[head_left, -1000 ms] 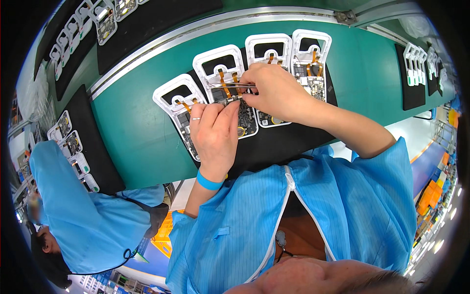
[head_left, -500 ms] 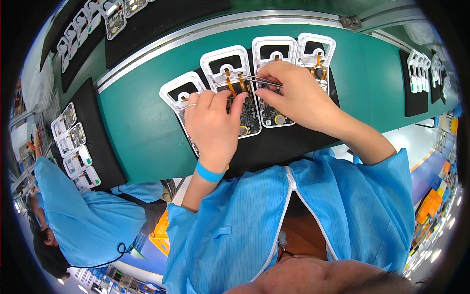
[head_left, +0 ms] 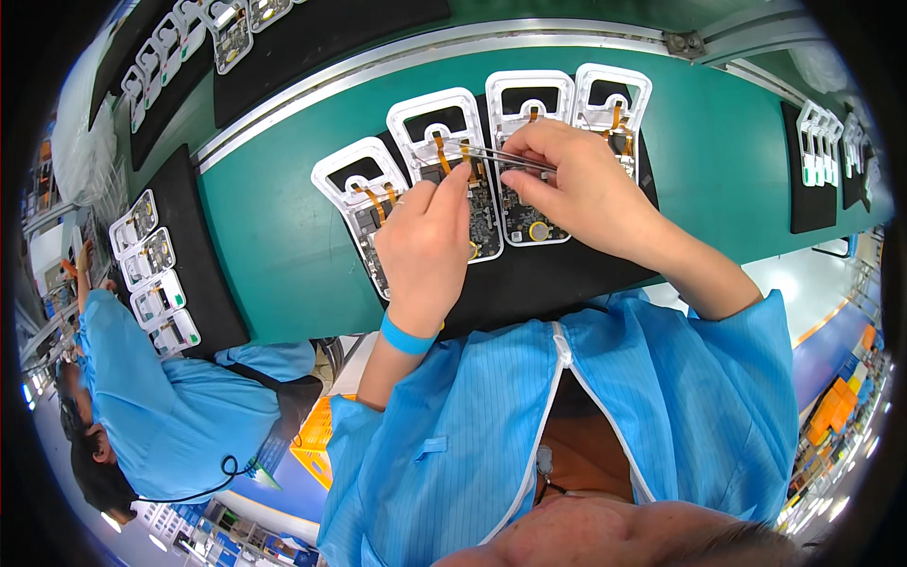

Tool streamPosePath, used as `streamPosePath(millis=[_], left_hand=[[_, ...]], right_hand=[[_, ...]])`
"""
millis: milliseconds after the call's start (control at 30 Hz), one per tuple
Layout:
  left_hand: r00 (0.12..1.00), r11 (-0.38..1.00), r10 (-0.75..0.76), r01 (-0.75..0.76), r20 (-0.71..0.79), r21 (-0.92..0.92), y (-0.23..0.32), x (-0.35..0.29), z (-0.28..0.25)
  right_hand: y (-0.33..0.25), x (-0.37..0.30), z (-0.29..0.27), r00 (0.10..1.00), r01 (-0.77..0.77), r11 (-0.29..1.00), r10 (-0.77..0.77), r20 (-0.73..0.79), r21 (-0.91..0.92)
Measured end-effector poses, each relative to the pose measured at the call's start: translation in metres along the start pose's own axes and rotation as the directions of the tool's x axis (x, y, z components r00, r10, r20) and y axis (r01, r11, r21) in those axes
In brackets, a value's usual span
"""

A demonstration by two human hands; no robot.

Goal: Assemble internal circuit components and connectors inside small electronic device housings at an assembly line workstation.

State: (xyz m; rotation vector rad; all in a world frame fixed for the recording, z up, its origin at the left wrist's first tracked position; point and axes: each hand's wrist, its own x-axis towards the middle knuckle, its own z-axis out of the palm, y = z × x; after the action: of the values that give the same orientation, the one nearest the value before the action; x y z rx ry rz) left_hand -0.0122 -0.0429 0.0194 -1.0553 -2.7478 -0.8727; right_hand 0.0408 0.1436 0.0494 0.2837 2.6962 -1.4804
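My right hand (head_left: 595, 189) is closed around a pair of metal tweezers (head_left: 501, 155). The tweezer tips point left, over the orange ribbon cables of a white-framed circuit board (head_left: 484, 225), second from the left in a row. My left hand (head_left: 423, 250) covers the left side of that same unit. Its fingers are drawn together, with the fingertips just below the tweezers by a ribbon cable (head_left: 442, 156); what they pinch, if anything, is hidden. Beside it on the left lies another white-framed unit (head_left: 364, 222), partly behind my hand. Two more units (head_left: 529, 85) (head_left: 612, 76) lie to the right.
The row rests on a black mat (head_left: 529, 283) on a green table (head_left: 274, 236). More white units (head_left: 156, 274) lie on a mat at left, others (head_left: 817, 142) at far right. A metal rail (head_left: 425, 47) runs behind. A co-worker in blue (head_left: 179, 397) is at left.
My left hand's fingers have drawn together and its fingertips have risen toward the tweezers, showing more of the leftmost unit. My right hand with the tweezers has shifted slightly right.
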Motion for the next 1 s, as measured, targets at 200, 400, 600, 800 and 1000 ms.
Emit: streamPosePath(millis=[200, 400, 600, 800, 1000], left_hand=[[1.000, 1.000, 0.006, -0.006, 0.008, -0.005, -0.012, 0.001, -0.002], [0.998, 1.000, -0.001, 0.000, 0.061, 0.027, -0.006, 0.001, -0.003], [0.998, 0.998, -0.024, 0.021, -0.055, -0.059, -0.021, -0.005, -0.005], [0.910, 0.808, -0.415, 0.363, -0.011, -0.465, -0.014, -0.015, -0.005], [0.870, 0.598, -0.493, 0.347, 0.010, -0.722, -0.022, -0.022, -0.003]], right_hand=[[0.002, -0.003, 0.000, 1.000, 0.011, 1.000, -0.011, 0.014, -0.004], [0.002, -0.001, 0.002, 0.999, 0.012, 1.000, -0.011, 0.040, -0.009], [0.004, -0.002, 0.006, 0.997, 0.021, 0.999, -0.018, 0.081, -0.034], [0.003, 0.001, 0.011, 0.991, 0.043, 0.994, -0.030, 0.132, -0.100], [0.001, 0.008, 0.015, 0.972, 0.023, 0.997, -0.005, 0.234, -0.073]])
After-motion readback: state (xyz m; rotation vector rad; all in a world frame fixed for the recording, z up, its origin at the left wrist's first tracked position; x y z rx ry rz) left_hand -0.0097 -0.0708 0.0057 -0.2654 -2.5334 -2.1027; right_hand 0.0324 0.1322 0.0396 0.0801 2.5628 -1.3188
